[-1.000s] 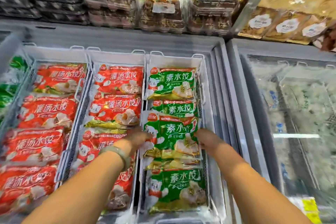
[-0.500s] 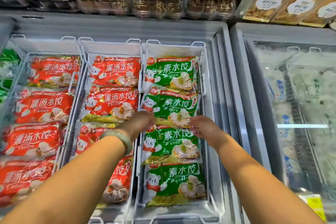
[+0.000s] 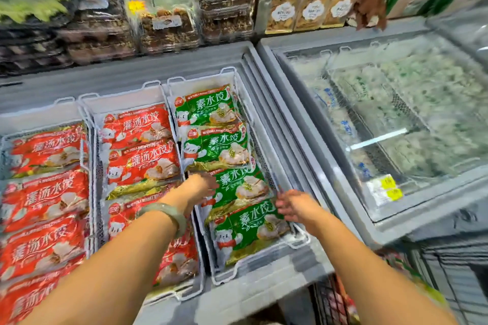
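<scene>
1. 4 green dumpling bags are lying overlapped in a row in the rightmost wire basket of the open freezer; the 3rd green bag, counted from the back, is sitting between the 2 hands.
2. Resting on that bag's left edge: the left hand. Motion blur is hiding its fingers, so whether they are pinching the film cannot be told.
3. Hovering at the bag's right edge, just beside the basket wall: the right hand, fingers loosely spread, holding nothing.
4. Handling, as judged: frozen contents are probably making the bag stiff, lumpy and fairly heavy, and the glossy film is likely slippery.
5. Hold point: gripping both side edges is looking safest.
6. Filling the neighbouring baskets: red dumpling bags.
</scene>
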Available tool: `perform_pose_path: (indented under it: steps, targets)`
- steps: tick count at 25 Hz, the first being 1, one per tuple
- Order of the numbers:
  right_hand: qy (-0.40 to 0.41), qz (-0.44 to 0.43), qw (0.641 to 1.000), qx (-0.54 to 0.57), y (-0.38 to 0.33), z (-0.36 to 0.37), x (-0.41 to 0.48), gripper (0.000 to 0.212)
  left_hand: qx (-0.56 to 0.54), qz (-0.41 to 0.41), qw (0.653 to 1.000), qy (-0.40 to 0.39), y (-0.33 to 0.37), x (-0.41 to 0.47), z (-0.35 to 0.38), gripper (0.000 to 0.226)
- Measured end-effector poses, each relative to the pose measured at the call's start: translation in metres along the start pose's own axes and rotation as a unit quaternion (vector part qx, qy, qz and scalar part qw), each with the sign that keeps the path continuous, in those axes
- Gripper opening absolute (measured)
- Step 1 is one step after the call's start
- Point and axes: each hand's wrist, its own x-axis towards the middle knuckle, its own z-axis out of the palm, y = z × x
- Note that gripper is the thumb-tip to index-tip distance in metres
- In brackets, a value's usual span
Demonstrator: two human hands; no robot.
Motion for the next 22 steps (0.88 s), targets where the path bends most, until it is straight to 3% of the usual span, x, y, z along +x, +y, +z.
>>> perform_pose_path:
  steps: [4,9,12,16,22]
  targets:
    - [0.031,-0.007,0.999,0.038,0.065,-0.023,-0.059,0.007,0.089,0.024,0.994,-0.056,-0.006,-0.030,0.043,0.022]
    - [0.120,0.024,0.991,0.054,0.160,-0.078,-0.134,0.023,0.142,0.049,0.978,-0.145,-0.012,-0.058,0.142,0.026]
    - [0.194,0.076,0.976,0.067,0.237,-0.129,-0.171,0.021,0.234,0.070,0.942,-0.231,-0.019,-0.090,0.222,0.022]
    - [0.234,0.129,0.960,0.087,0.314,-0.170,-0.192,0.019,0.302,0.055,0.904,-0.297,-0.036,-0.118,0.297,0.016]
    - [0.198,0.166,0.958,0.122,0.392,-0.235,-0.155,0.020,0.366,0.021,0.893,-0.260,-0.061,-0.102,0.414,0.022]
